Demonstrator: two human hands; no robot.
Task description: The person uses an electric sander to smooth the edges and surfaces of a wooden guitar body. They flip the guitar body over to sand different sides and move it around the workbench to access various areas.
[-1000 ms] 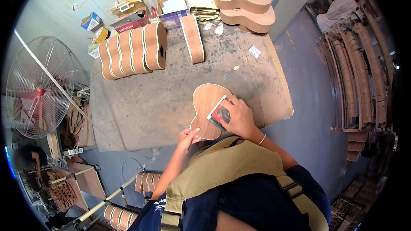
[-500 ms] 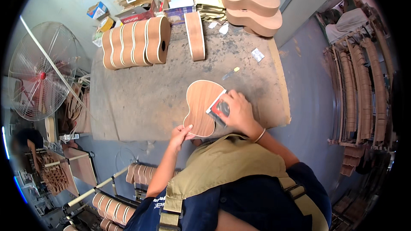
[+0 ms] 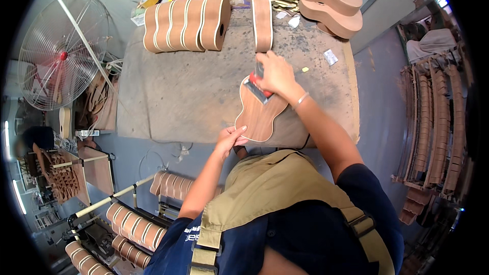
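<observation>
Your left hand [image 3: 230, 139] is pinching the lower left rim of the wooden guitar body [image 3: 261, 121], which is at the near edge of the desk [image 3: 188, 84]. Your right hand [image 3: 278, 75] is grasping a red and grey block [image 3: 258, 91] at this body's upper face, and farther back stands a row of guitar bodies [image 3: 185, 24].

Smooth, matt wooden guitar body [image 3: 259, 118]; rough, blotchy tabletop [image 3: 191, 89]
</observation>
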